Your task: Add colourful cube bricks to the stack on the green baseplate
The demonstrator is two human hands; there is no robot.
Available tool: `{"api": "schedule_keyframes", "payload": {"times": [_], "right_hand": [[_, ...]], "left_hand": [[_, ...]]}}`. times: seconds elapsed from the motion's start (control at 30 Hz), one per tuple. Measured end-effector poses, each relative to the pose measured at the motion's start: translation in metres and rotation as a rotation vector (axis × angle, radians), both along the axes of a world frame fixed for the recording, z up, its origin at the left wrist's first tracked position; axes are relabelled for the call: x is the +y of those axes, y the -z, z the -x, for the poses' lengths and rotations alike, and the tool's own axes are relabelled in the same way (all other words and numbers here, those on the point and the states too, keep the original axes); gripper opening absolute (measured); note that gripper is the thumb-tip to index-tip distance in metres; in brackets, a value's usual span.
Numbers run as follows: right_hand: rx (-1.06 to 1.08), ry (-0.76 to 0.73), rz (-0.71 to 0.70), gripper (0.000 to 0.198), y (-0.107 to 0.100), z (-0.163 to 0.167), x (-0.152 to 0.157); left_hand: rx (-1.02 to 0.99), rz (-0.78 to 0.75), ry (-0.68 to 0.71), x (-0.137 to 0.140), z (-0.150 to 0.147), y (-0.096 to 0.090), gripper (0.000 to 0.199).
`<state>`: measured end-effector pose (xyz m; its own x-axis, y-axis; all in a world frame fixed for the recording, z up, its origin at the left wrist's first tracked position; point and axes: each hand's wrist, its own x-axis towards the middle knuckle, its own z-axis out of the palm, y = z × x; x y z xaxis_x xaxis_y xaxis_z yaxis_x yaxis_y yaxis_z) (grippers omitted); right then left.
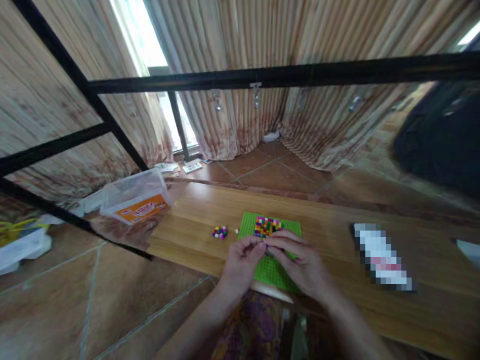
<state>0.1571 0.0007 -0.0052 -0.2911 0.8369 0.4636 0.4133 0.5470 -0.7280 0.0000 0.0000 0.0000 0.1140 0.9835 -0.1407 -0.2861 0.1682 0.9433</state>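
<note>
My left hand [242,260] and my right hand [303,260] meet over a green studded baseplate [275,275]. The fingertips of both are closed together around a tiny dark purplish toy brick [267,249], mostly hidden by the fingers. Just beyond them, a block of many-coloured small bricks [268,226] covers part of the plate's far half; my right fingers hide its near edge. Left of the plate lies a small pile of loose coloured bricks [219,232]. A single white brick [236,231] sits between pile and plate.
The wooden table [191,220] bears a phone-like object with a blurred screen [382,257] on the right. A clear plastic box with an orange label [137,200] stands at the left end. Black metal bars [210,80] cross in front of striped curtains [247,40].
</note>
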Motion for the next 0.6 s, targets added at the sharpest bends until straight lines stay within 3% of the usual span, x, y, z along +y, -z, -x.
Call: {"api": "schedule_keyframes", "payload": {"times": [0.27, 0.43, 0.6], "right_hand": [[-0.120, 0.027, -0.013, 0.018, -0.003, -0.009, -0.007], [-0.127, 0.160, 0.055, 0.020, -0.004, -0.013, -0.002], [-0.064, 0.355, 0.105, 0.028, 0.004, -0.025, 0.011]], "left_hand": [[0.000, 0.101, -0.007, -0.008, -0.014, 0.007, 0.035], [0.147, -0.064, -0.012, -0.007, -0.004, 0.009, 0.031], [0.605, -0.343, -0.169, 0.010, 0.041, 0.028, 0.016]]}}
